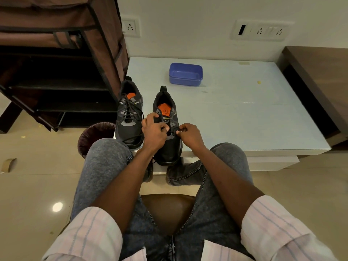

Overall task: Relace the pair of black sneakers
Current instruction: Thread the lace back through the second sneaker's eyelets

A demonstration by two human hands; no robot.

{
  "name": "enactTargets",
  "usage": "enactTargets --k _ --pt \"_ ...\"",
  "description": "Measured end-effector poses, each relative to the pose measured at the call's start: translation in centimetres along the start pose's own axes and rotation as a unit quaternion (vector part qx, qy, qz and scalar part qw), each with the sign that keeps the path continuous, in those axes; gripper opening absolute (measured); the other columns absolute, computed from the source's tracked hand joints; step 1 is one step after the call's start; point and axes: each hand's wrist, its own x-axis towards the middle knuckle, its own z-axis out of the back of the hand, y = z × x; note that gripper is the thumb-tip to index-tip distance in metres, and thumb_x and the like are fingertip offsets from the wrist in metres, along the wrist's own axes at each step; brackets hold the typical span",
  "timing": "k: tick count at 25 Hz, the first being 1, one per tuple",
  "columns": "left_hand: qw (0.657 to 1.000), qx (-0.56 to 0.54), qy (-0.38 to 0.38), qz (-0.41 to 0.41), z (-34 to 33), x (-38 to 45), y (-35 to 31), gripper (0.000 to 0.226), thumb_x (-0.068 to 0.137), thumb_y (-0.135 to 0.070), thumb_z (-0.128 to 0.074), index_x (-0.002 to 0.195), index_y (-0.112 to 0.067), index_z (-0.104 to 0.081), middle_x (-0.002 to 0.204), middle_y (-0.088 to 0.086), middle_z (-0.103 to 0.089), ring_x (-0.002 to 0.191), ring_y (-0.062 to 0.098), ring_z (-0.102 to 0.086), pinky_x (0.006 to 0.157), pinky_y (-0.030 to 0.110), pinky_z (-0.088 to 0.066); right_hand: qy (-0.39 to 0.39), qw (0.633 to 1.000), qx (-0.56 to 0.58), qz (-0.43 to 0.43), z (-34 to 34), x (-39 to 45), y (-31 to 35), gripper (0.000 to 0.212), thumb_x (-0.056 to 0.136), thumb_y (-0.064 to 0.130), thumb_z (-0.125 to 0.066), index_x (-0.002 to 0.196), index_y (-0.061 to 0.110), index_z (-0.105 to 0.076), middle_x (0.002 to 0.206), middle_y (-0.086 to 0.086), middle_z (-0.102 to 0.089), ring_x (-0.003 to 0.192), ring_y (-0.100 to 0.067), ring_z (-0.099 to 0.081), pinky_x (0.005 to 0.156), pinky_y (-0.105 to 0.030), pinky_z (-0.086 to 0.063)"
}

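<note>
Two black sneakers with orange insoles stand at the near left corner of the white table (244, 113). The left sneaker (129, 112) is laced with a black lace. The right sneaker (166, 146) stands with its toe over the table's front edge; its upper eyelets look bare. My left hand (153, 131) pinches at the lower eyelets on its left side. My right hand (188, 135) pinches a black lace end at the eyelets on its right side. My fingers hide most of the lace.
A blue plastic tub (185, 74) sits at the back of the table. A brown fabric shoe rack (56, 59) stands to the left, a dark waste bin (94, 136) beside my left knee. A wooden cabinet (320, 87) borders the table's right side. I sit on a brown stool (167, 211).
</note>
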Motion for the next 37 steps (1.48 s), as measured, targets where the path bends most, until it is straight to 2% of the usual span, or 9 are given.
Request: enactTargets --k 8,11,16,17,20,23,27,32,37 --pt "0.996 -0.07 0.018 0.058 -0.9 -0.4 -0.5 0.013 0.096 -0.022 -0.063 0.093 -0.015 -0.074 0.147 0.003 -0.03 0.136 0.025 -0.022 0.115 0.042 -0.018 -0.005 0.998 -0.053 0.024 -0.7 0.0 0.0 0.027 0.095 0.014 -0.061 0.121 0.007 -0.062 0.115 -0.011 -0.067 0.09 -0.015 -0.057 0.077 -0.025 -0.043" --pt "0.989 -0.126 0.025 0.076 -0.6 -0.4 -0.8 0.012 0.095 -0.022 -0.065 0.089 -0.032 -0.062 0.147 0.003 -0.035 0.137 0.025 -0.022 0.117 0.047 -0.02 -0.009 0.998 -0.05 0.023 -0.7 0.2 -0.1 0.026 0.095 0.014 -0.062 0.119 0.007 -0.062 0.115 -0.012 -0.068 0.09 -0.016 -0.058 0.077 -0.025 -0.043" --pt "0.97 -0.19 -0.035 0.148 -1.6 -0.1 -0.9 0.014 0.09 -0.022 -0.071 0.081 -0.031 -0.064 0.15 0.0 -0.043 0.141 0.019 -0.02 0.115 0.041 -0.018 -0.011 0.998 -0.049 0.028 -1.0 0.0 -0.1 0.026 0.096 0.013 -0.061 0.121 0.007 -0.061 0.119 -0.011 -0.066 0.103 -0.024 -0.064 0.083 -0.026 -0.046" --pt "0.965 -0.192 -0.039 0.173 -2.0 0.0 -0.9 0.007 0.089 -0.023 -0.071 0.091 -0.027 -0.066 0.149 0.003 -0.046 0.142 0.019 -0.02 0.115 0.041 -0.018 -0.011 0.998 -0.049 0.028 -1.2 0.0 -0.1 0.025 0.096 0.013 -0.06 0.121 0.007 -0.06 0.119 -0.012 -0.066 0.103 -0.025 -0.064 0.084 -0.028 -0.048" --pt "0.95 -0.207 -0.01 0.232 -3.2 0.5 -0.4 0.071 0.088 -0.028 -0.07 0.149 -0.014 -0.037 0.136 0.013 -0.057 0.139 0.02 -0.026 0.113 0.042 -0.022 -0.016 0.999 -0.043 0.027 -1.3 -0.1 -0.1 0.022 0.096 0.012 -0.061 0.118 0.007 -0.061 0.116 -0.012 -0.067 0.1 -0.024 -0.065 0.086 -0.033 -0.052" --pt "0.946 -0.216 0.011 0.243 -3.1 0.3 -0.3 0.086 0.088 -0.028 -0.067 0.157 -0.022 -0.016 0.138 0.017 -0.053 0.138 0.022 -0.028 0.111 0.043 -0.029 -0.021 0.999 -0.034 0.03 -1.3 -0.2 -0.1 0.021 0.095 0.011 -0.062 0.115 0.007 -0.061 0.115 -0.012 -0.066 0.098 -0.023 -0.064 0.086 -0.035 -0.053" --pt "0.934 -0.244 0.026 0.258 -1.8 -0.1 -1.6 0.081 0.09 -0.023 -0.063 0.158 -0.021 -0.018 0.152 0.012 -0.032 0.136 0.026 -0.033 0.108 0.038 -0.035 -0.017 0.999 -0.035 0.028 -1.2 -0.2 0.1 0.022 0.095 0.012 -0.063 0.116 0.006 -0.063 0.116 -0.011 -0.066 0.101 -0.023 -0.064 0.085 -0.03 -0.049" --pt "0.977 -0.129 0.111 0.13 2.2 0.9 -1.7 0.042 0.096 -0.019 -0.057 0.137 -0.025 -0.058 0.129 0.002 -0.059 0.114 0.022 -0.056 0.094 0.033 -0.048 -0.017 0.999 -0.023 0.046 0.5 0.5 0.4 0.017 0.093 0.007 -0.06 0.107 0.007 -0.071 0.105 -0.01 -0.07 0.098 -0.025 -0.064 0.085 -0.031 -0.048" --pt "0.995 0.017 0.082 0.047 4.5 1.8 -1.8 0.034 0.091 -0.024 -0.066 0.116 -0.016 -0.044 0.102 0.011 -0.064 0.092 0.033 -0.062 0.083 0.047 -0.052 0.038 0.996 -0.018 0.076 1.0 0.8 1.3 0.008 0.088 0.015 -0.071 0.092 0.008 -0.072 0.091 -0.011 -0.07 0.084 -0.021 -0.064 0.078 -0.034 -0.051"
